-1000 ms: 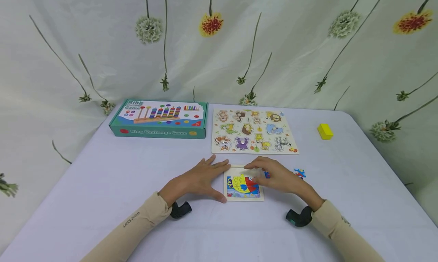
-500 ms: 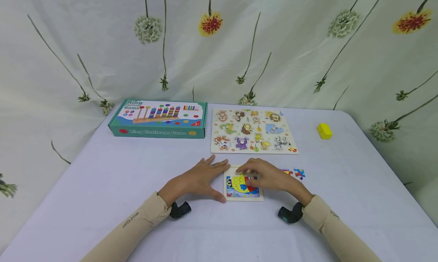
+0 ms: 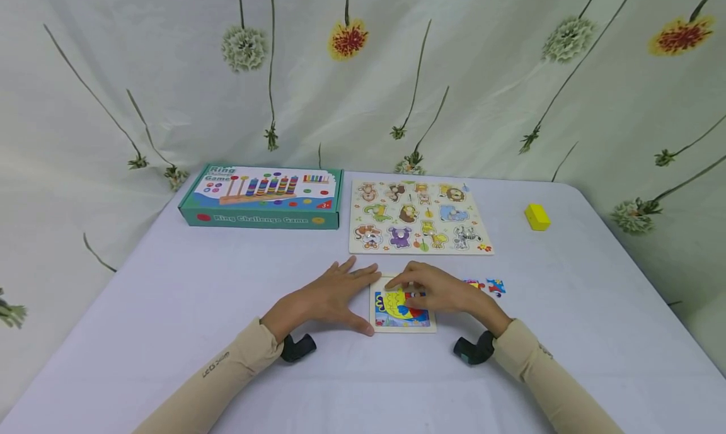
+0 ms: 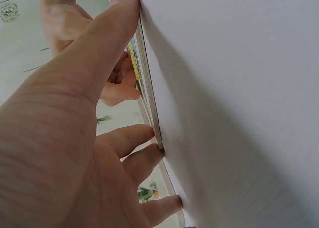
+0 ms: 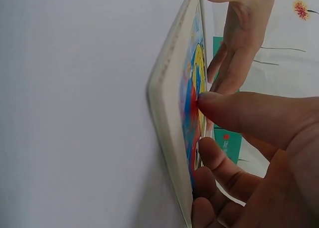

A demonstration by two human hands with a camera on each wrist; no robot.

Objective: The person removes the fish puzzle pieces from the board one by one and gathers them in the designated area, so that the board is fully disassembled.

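A small square jigsaw puzzle in a pale wooden tray (image 3: pixel 377 308) lies on the white table, its picture a yellow and red fish (image 3: pixel 391 306) on blue. A bare, pale patch shows near its top. My left hand (image 3: pixel 337 298) spreads its fingers along the tray's left side, thumb at the near corner and fingertips at the far one. My right hand (image 3: pixel 439 289) bends over the fish; in the right wrist view its thumb (image 5: pixel 234 108) touches the picture and the curled fingers meet it below. Whether a piece sits between them I cannot tell.
Loose puzzle pieces (image 3: pixel 496 287) lie right of the right hand. Behind the tray is an animal peg puzzle board (image 3: pixel 365 217). A green Ring Challenge Game box (image 3: pixel 261 220) stands back left, a yellow block (image 3: pixel 537 217) back right. A floral cloth (image 3: pixel 488 106) hangs behind.
My right hand has moved left, farther over the fish picture, uncovering one more loose piece on the table. The left hand has stayed at the tray's left side.
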